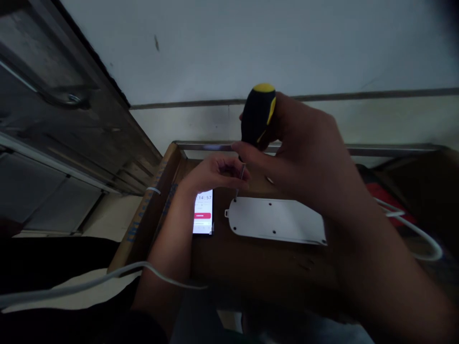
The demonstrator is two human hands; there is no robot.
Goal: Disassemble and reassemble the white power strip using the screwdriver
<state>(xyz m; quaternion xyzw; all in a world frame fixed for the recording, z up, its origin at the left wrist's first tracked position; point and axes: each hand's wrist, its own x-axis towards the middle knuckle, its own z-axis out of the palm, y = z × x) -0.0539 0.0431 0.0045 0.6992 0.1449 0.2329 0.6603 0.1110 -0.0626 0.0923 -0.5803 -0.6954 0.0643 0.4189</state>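
Observation:
My right hand [301, 148] is closed around the black and yellow handle of a screwdriver [258, 114], held nearly upright. Its thin shaft slants down to the far left corner hole of a white power strip [276, 220], which lies with its flat, screw-holed back up. Whether the tip sits in a screw cannot be made out. My left hand [220, 174] pinches the shaft between thumb and fingers, just above that corner. The right end of the strip is hidden behind my right forearm.
A lit phone [203, 215] lies beside my left wrist. Small dark bits, perhaps screws [304, 266], lie in front of the strip. White cable [423, 234] loops at the right near a red item [389, 205]. Another white cable [107, 276] crosses my left forearm. Cardboard [143, 215] edges the left.

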